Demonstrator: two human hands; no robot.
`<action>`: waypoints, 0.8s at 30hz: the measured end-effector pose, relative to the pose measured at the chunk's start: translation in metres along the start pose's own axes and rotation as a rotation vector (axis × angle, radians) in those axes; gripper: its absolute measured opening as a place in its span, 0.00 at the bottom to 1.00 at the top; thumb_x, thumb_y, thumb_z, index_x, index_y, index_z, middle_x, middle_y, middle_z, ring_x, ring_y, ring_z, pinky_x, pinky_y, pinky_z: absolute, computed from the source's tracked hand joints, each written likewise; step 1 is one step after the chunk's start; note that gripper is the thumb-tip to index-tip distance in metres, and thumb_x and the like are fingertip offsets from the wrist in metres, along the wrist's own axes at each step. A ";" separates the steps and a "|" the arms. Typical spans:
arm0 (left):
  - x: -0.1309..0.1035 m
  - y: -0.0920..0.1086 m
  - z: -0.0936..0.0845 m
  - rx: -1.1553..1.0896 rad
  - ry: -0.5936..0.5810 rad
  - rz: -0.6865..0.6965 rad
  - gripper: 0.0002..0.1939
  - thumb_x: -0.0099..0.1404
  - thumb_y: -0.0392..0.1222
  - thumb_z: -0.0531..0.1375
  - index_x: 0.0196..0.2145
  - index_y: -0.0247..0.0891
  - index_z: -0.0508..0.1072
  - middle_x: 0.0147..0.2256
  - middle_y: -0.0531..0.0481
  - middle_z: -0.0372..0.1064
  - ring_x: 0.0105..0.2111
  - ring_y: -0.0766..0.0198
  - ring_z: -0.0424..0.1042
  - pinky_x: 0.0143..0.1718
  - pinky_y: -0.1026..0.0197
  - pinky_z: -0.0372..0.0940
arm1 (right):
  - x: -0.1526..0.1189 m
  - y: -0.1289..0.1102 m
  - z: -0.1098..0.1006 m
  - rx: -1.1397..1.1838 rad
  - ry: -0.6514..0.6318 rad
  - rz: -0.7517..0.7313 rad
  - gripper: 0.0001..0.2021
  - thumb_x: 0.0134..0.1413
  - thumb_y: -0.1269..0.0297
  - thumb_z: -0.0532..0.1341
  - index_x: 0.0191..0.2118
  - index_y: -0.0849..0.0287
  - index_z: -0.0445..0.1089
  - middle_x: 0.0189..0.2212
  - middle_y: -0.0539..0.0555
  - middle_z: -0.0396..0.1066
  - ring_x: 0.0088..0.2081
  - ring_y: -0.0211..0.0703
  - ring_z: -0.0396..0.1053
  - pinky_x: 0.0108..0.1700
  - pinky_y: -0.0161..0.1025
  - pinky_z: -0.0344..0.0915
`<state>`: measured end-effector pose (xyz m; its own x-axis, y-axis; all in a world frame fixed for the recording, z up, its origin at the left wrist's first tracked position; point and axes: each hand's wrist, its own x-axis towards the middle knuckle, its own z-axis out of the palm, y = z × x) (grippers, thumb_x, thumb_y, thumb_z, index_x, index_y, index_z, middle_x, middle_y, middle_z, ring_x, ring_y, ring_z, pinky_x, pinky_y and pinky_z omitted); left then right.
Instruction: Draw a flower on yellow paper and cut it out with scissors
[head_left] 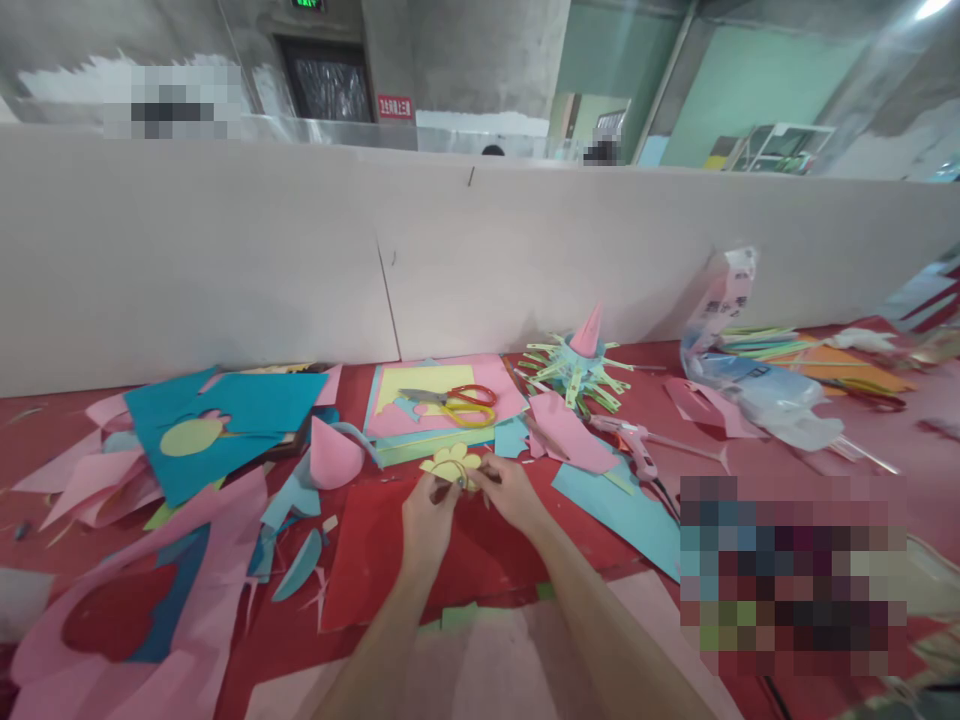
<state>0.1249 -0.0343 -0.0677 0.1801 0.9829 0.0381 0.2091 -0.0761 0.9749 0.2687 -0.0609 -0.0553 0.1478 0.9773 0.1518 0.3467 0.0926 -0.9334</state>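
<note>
A yellow paper flower (454, 462) with rounded petals is held between my two hands above a red sheet (367, 560). My left hand (430, 510) pinches its left lower edge. The fingers of my right hand (514, 492) close on its right side. A thin curved strip seems to lie across the flower, but its details are too small to make out. Just beyond the hands, scissors (457, 402) with one red and one yellow handle rest on pink and yellow sheets (510, 385).
A pink paper cone (334, 455) stands left of the hands, near blue sheets (262, 400) and pink scraps (225, 560). To the right are a spiky paper model (581, 365), a pink glue gun (637, 445) and a plastic bag (772, 395). A white partition (225, 260) borders the table's back.
</note>
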 end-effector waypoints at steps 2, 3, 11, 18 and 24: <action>-0.002 0.004 -0.001 -0.036 -0.012 -0.017 0.10 0.57 0.44 0.57 0.37 0.37 0.69 0.33 0.46 0.75 0.35 0.58 0.74 0.38 0.59 0.67 | -0.001 0.000 0.000 -0.006 0.012 -0.006 0.15 0.54 0.55 0.56 0.22 0.58 0.57 0.15 0.43 0.57 0.19 0.32 0.56 0.25 0.32 0.53; -0.002 0.006 -0.002 -0.049 -0.015 -0.024 0.10 0.58 0.44 0.57 0.36 0.37 0.69 0.32 0.47 0.75 0.34 0.58 0.74 0.37 0.60 0.67 | -0.001 0.000 0.000 0.001 0.015 -0.002 0.15 0.54 0.55 0.56 0.22 0.58 0.57 0.14 0.43 0.57 0.18 0.32 0.56 0.25 0.32 0.53; -0.003 0.014 -0.003 -0.147 0.005 -0.063 0.11 0.58 0.46 0.57 0.36 0.37 0.67 0.33 0.46 0.75 0.34 0.58 0.75 0.32 0.61 0.69 | -0.008 0.001 0.000 0.089 0.023 0.049 0.12 0.53 0.54 0.57 0.31 0.59 0.65 0.20 0.47 0.68 0.19 0.33 0.60 0.24 0.31 0.56; 0.008 0.007 -0.001 -0.279 -0.080 -0.067 0.19 0.58 0.55 0.55 0.31 0.34 0.69 0.31 0.44 0.75 0.30 0.57 0.74 0.27 0.61 0.68 | 0.002 0.001 -0.003 0.227 0.066 0.064 0.14 0.52 0.52 0.58 0.28 0.59 0.64 0.17 0.46 0.66 0.14 0.30 0.56 0.17 0.30 0.52; 0.010 0.012 0.000 -0.264 -0.102 -0.046 0.19 0.55 0.56 0.59 0.25 0.35 0.70 0.25 0.49 0.73 0.25 0.60 0.73 0.26 0.62 0.67 | 0.003 0.003 -0.002 0.306 0.069 0.084 0.14 0.52 0.51 0.58 0.28 0.58 0.63 0.16 0.45 0.64 0.15 0.31 0.56 0.17 0.31 0.53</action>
<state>0.1291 -0.0252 -0.0559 0.2747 0.9614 -0.0163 -0.0360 0.0273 0.9990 0.2724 -0.0582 -0.0565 0.2299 0.9698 0.0818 0.0373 0.0752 -0.9965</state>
